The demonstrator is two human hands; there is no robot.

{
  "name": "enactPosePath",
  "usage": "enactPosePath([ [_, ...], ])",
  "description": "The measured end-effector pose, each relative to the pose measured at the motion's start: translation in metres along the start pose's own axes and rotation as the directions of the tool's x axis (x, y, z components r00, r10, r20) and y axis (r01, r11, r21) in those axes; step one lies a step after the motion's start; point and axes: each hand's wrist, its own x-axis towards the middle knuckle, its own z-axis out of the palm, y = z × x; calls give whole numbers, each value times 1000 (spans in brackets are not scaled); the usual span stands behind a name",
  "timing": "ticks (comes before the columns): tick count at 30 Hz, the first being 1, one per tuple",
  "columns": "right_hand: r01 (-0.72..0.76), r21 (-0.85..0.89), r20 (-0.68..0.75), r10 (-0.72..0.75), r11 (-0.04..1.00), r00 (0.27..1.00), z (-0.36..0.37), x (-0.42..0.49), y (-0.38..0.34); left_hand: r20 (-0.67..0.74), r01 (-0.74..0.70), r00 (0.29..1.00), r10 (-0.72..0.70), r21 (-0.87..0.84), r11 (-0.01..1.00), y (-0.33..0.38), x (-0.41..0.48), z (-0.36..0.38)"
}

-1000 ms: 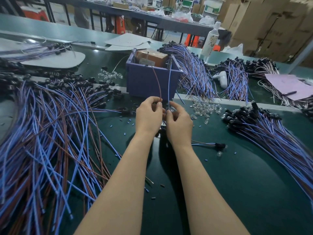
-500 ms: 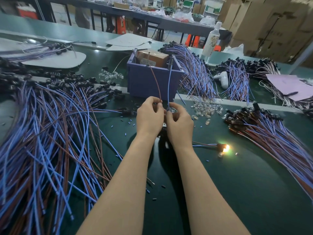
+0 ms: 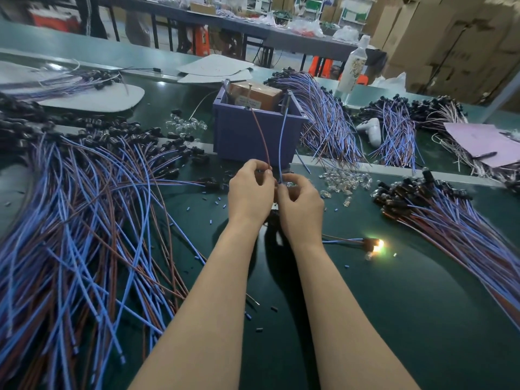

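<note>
My left hand pinches a brown wire that rises to a metal post on the purple box. My right hand pinches a blue wire that runs up to a second post on the same box. Both hands meet just in front of the box, above the dark green table. To the right of my right wrist lies a wired lamp, glowing yellow-white. What the fingers hold at the wire ends is hidden.
A large spread of blue and brown wires with black sockets covers the left. Another bundle lies at right. Clear bulbs are heaped right of the box. A white bottle, a pink sheet and more bundles sit behind.
The lamp by my right wrist went from dark to lit and stays lit. My hands have stayed almost still in front of the box.
</note>
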Motion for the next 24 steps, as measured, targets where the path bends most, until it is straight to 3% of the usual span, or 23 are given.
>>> enactPosePath([
  [14, -6, 2, -2, 6, 1000, 1000, 1, -1, -1, -46, -36, 998, 37, 16, 999, 3, -3, 0],
  [24, 16, -18, 47, -15, 1000, 999, -7, -3, -9, 100, 11, 995, -4, -75, 997, 7, 0, -2],
])
